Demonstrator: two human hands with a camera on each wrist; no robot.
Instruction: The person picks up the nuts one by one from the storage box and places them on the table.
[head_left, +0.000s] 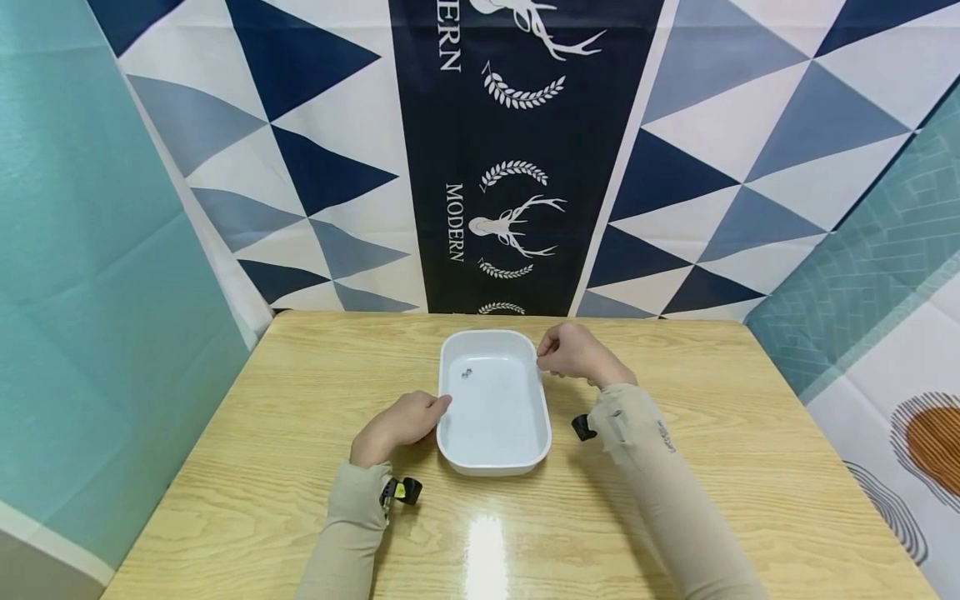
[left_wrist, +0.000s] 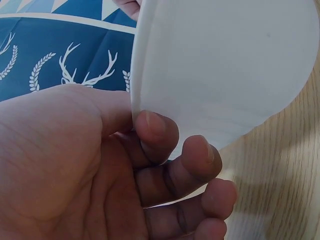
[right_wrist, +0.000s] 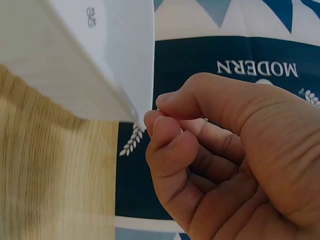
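Where the left hand (head_left: 401,419) meets the white tray (head_left: 495,421), it grips the long left side: the thumb goes over the rim, and the fingers (left_wrist: 202,155) curl against the outer wall. The right hand (head_left: 576,352) is at the far right corner, its thumb and forefinger drawn close together with a narrow gap at most; whether they nip the rim or merely touch it cannot be told. The left hold appears chosen to steady the tray, as the rim offers an edge to pinch and leaves the interior unobstructed; the right hand's placement nearly opposite may serve to balance it.

Inside, two small grey pieces (head_left: 467,373) lie side by side on the floor of the tray, toward its far left corner. The tray is at the far-middle part of the wooden table (head_left: 262,492), between both hands; contact of its base with the tabletop could not be confirmed. Beyond hangs a patterned cloth (head_left: 517,125).

On comparison of views, the head camera alone gives the full outline of the tray. The left wrist camera discloses the curled fingers and outer wall, but not the contents. The right wrist camera shows the grey pieces with ring-like outlines; their identity is undetermined.
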